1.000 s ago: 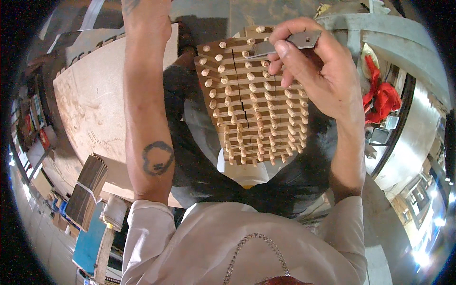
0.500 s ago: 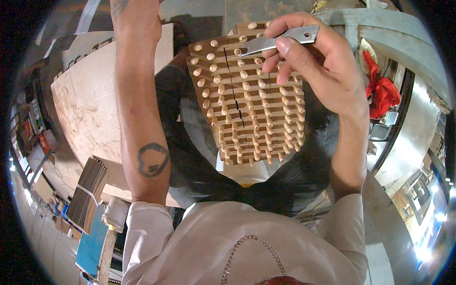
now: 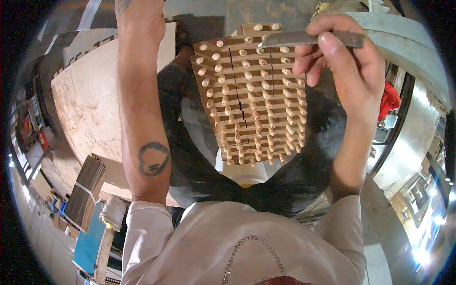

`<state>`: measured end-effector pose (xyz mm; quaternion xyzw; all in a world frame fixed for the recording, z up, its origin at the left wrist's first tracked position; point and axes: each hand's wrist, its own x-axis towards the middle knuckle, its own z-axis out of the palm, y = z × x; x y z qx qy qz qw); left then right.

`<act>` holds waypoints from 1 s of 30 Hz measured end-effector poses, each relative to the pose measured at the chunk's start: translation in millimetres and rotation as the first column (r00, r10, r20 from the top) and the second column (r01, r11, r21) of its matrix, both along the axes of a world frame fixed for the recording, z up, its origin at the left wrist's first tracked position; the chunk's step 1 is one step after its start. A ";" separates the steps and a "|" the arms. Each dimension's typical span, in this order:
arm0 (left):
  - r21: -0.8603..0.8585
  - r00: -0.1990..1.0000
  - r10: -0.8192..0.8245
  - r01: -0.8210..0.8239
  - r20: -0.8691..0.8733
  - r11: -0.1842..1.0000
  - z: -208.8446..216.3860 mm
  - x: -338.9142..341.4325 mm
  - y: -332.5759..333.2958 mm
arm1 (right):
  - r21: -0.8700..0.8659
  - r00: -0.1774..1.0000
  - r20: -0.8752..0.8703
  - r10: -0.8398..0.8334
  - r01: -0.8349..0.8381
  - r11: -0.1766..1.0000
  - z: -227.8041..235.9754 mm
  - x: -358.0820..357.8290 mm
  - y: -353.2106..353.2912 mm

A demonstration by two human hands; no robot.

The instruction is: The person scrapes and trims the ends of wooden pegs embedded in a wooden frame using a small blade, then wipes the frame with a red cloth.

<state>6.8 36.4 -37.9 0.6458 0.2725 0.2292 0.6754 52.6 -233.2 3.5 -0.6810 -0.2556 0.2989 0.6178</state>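
Observation:
My right hand [image 3: 339, 54] pinches a bare cutter blade [image 3: 299, 39] between thumb and fingers, its pointed end toward the left. That tip hangs over the upper part of a wooden rack of slats [image 3: 244, 112], set with many short round dowel pegs [image 3: 250, 86] in rows. The rack sits between my knees, and thin black lines run across its slats. At the upper edge, over a pale board, my left hand [image 3: 140, 16] is partly cut off. Its fingers are out of the picture, so what it holds or touches does not show.
A large pale board [image 3: 90, 90] lies at the left. Below it stands a strapped bundle of thin wood strips [image 3: 85, 192], near a blue panel [image 3: 89, 237]. Something red [image 3: 389, 100] lies beyond my right wrist, by a curved grey-green surface [image 3: 396, 35].
My right hand has moved right with the cutter blade, which has turned and now shows a darker face. The rack has shifted slightly, and my left hand a little to the right.

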 end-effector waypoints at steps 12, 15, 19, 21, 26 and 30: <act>-0.001 0.999 -0.025 0.025 0.037 1.000 -1.8 -1.8 5.0 | -0.028 0.652 0.757 0.048 -0.040 0.999 -16.9 -51.8 5.5; 0.030 0.999 -0.018 0.017 0.029 0.999 -0.3 -1.4 6.0 | -0.037 0.586 0.809 0.047 -0.029 0.999 -20.4 -51.8 7.7; -0.012 1.000 0.000 0.000 0.020 1.000 -0.4 2.6 9.6 | -0.028 0.506 0.862 0.028 -0.008 1.000 -26.7 -50.2 11.8; -0.018 0.999 -0.003 0.004 0.035 1.000 -1.6 1.8 11.1 | -0.047 0.527 0.849 0.039 0.003 0.999 -28.2 -50.2 12.5; 0.010 0.988 -0.070 0.069 0.136 0.998 -3.8 -2.7 16.1 | -0.064 0.611 0.791 0.028 0.036 0.997 -28.9 -50.8 12.8; -0.021 1.000 0.005 -0.005 0.004 1.000 -0.8 -1.7 16.0 | 0.007 0.740 0.672 0.024 -0.039 0.999 -22.3 -51.0 8.4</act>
